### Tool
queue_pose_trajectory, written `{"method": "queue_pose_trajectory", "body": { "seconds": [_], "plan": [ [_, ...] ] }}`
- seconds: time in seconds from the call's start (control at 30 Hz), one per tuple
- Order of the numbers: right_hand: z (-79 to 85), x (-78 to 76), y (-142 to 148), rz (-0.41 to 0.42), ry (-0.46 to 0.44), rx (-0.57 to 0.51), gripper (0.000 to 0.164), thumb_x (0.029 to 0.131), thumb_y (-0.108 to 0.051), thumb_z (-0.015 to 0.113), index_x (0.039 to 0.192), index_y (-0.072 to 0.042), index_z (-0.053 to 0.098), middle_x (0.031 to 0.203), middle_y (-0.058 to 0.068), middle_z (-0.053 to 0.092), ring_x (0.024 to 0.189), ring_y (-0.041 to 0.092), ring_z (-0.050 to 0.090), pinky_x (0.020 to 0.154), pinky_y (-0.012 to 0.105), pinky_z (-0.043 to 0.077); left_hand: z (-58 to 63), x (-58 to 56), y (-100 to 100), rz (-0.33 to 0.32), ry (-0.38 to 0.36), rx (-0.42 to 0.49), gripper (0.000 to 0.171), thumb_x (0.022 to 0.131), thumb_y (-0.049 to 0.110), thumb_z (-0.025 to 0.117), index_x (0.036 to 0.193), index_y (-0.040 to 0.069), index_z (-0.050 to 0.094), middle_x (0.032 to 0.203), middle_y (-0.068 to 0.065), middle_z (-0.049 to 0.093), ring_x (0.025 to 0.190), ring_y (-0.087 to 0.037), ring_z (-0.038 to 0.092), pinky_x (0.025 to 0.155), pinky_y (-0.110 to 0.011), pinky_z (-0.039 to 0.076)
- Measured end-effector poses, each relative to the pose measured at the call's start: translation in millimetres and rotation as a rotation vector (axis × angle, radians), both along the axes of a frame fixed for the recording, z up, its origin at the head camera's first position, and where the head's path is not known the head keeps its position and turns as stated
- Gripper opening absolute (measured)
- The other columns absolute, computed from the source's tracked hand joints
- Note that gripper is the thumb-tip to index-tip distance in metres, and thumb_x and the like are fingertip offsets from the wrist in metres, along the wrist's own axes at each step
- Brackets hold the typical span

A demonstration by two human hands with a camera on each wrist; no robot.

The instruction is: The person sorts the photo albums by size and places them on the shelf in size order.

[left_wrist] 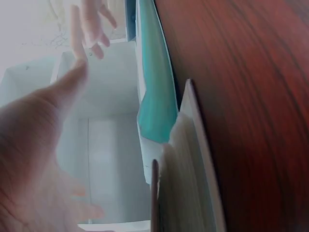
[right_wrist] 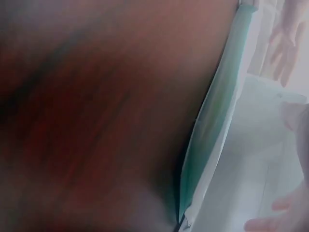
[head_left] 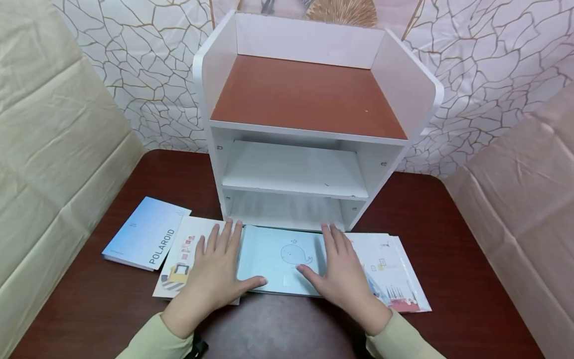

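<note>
Framing whale drawing (head_left: 293,254), hands (head_left: 214,275) (head_left: 344,276), blue POLAROID book (head_left: 145,232)

beige cloths (head_left: 58,149) flank dark table (head_left: 466,279)

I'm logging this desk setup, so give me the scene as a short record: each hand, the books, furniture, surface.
Left hand: fingers extended, over the yellow-and-red-print book
Right hand: fingers extended, over the whale-drawing book
Contact: hard to tell
Far-left book: blue POLAROID book
Far-right book: white illustrated book
Furniture: white shelf unit, behind the books
Surface: dark reddish-brown table
</note>
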State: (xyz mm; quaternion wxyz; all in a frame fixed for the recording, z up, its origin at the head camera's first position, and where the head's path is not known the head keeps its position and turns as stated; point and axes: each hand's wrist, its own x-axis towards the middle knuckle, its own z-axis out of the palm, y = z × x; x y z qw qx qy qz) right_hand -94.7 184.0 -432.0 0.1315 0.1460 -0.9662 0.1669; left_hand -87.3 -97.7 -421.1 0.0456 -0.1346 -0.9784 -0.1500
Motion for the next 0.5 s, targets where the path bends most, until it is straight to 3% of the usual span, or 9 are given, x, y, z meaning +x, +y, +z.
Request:
{"method": "queue_pose_trajectory", "body": {
  "seconds": [0.2, 0.37, 0.5],
  "plan": [
    [5.6, 4.6, -2.1, -0.095, -0.190, -0.238, 0.114, 0.075, -0.068, 0.068, 0.152, -0.002, 0.018, 0.147, 0.023, 0.033, 0.136, 0.037, 0.031, 0.106, 0.054, 0.032, -1.6, -1.6, 3.8, 0.017, -0.051, 0.210, 0.135, 0.061, 0.082, 0.067, 0.156, 0.009, 0.003, 0.150, -0.021, 0.030, 0.127, -0.043, 0.038, 0.097, -0.060, 0.037],
    [8.7, 7.3, -3.4, -0.138, -0.341, -0.265, 0.120, 0.071, -0.069, 0.072, 0.153, -0.001, 0.016, 0.147, 0.027, 0.031, 0.136, 0.038, 0.031, 0.105, 0.054, 0.034, -0.6, -0.1, 5.8, 0.036, -0.168, 0.340, 0.137, 0.061, 0.076, 0.074, 0.156, 0.015, -0.005, 0.149, -0.025, 0.030, 0.134, -0.041, 0.034, 0.102, -0.057, 0.036],
    [6.2, 8.8, -4.5, -0.133, -0.381, -0.247, 0.122, 0.069, -0.061, 0.078, 0.152, 0.002, 0.015, 0.146, 0.029, 0.031, 0.135, 0.039, 0.031, 0.106, 0.052, 0.034, 0.2, 1.0, 7.2, 0.039, -0.225, 0.385, 0.138, 0.060, 0.073, 0.076, 0.155, 0.013, -0.005, 0.151, -0.026, 0.027, 0.137, -0.040, 0.030, 0.104, -0.057, 0.034]
  ]
}}
